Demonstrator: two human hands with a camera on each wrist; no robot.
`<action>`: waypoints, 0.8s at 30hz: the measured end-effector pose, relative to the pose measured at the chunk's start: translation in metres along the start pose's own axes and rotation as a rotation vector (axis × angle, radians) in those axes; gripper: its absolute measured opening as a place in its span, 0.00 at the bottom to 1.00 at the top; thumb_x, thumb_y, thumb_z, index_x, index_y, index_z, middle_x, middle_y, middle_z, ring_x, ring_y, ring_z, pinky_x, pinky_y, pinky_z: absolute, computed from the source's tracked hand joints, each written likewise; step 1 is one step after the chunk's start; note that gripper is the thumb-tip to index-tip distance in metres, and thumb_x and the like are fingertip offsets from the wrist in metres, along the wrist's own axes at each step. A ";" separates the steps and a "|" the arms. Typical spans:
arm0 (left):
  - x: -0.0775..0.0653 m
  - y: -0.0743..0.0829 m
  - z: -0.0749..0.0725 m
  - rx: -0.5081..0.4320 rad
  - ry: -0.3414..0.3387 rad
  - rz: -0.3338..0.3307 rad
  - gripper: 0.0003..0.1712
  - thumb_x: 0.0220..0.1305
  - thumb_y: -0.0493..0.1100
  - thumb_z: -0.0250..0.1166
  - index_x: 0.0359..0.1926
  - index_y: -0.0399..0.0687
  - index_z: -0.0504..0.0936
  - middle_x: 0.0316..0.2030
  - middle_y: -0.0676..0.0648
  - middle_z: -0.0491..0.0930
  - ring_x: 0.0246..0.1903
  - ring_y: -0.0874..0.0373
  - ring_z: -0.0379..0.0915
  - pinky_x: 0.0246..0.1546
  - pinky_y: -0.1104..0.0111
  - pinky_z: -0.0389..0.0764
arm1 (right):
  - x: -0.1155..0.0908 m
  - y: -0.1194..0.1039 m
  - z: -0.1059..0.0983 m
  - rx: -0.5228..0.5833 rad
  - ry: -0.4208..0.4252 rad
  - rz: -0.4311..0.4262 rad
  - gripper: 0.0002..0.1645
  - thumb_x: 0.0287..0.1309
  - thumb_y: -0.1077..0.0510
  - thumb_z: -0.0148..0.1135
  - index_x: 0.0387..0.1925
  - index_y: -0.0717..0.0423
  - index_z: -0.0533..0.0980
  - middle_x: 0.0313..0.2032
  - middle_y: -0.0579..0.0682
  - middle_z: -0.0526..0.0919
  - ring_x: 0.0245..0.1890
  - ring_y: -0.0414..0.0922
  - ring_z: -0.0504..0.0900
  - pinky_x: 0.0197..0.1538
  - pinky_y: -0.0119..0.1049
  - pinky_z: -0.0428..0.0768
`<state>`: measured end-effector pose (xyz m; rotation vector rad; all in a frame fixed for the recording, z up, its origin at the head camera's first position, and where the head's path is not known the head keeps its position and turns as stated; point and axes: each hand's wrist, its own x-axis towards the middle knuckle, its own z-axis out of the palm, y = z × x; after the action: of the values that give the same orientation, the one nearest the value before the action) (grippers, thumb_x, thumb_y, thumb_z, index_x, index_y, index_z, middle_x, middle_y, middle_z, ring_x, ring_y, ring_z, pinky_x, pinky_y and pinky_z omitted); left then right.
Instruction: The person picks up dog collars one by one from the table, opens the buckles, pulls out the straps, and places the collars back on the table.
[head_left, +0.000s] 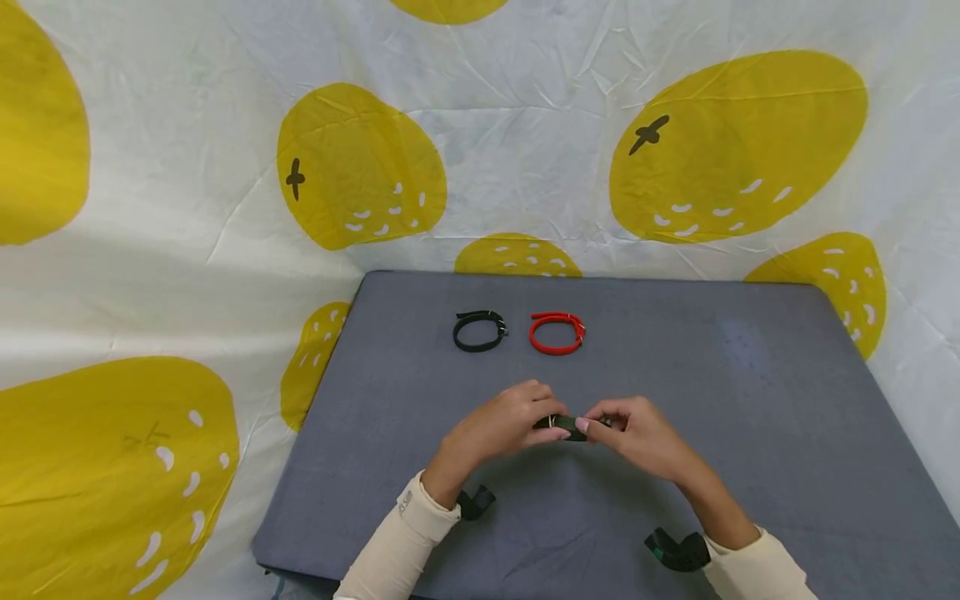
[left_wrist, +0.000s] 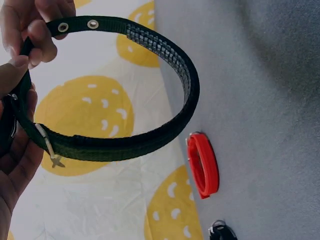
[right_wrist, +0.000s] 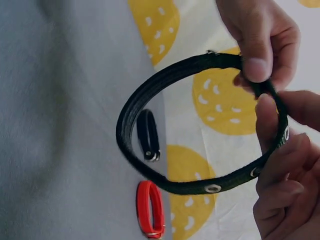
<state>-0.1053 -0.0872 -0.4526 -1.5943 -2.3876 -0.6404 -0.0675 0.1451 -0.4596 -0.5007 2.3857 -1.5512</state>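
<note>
Your left hand and right hand both grip the dark green collar, fingers curled, thumbs pinching. Collar sits right between your two sets of fingers, held above the grey counter, its loop bulging out from your fingertips in both wrist views. Metal buckle is just beside your left fingers; metal eyelets run along the strap by your right fingers. Red collar lies on the counter beyond your fingers, roughly straight ahead, buckled in a ring. Black collar lies left of it, beyond your left fingers, also a ring, apart from the red one. White sheet with yellow fruit prints hangs past the counter, farther from your fingers.
</note>
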 end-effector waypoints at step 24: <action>-0.002 0.004 -0.002 -0.004 -0.045 -0.033 0.13 0.58 0.52 0.68 0.38 0.49 0.83 0.31 0.55 0.76 0.29 0.68 0.65 0.34 0.82 0.65 | -0.002 0.005 0.005 0.104 0.085 -0.049 0.11 0.60 0.57 0.63 0.22 0.49 0.79 0.13 0.40 0.60 0.12 0.32 0.54 0.12 0.30 0.56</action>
<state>-0.1009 -0.0881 -0.4507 -1.5901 -2.4511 -0.6224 -0.0640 0.1436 -0.4667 -0.4837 2.3554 -1.7405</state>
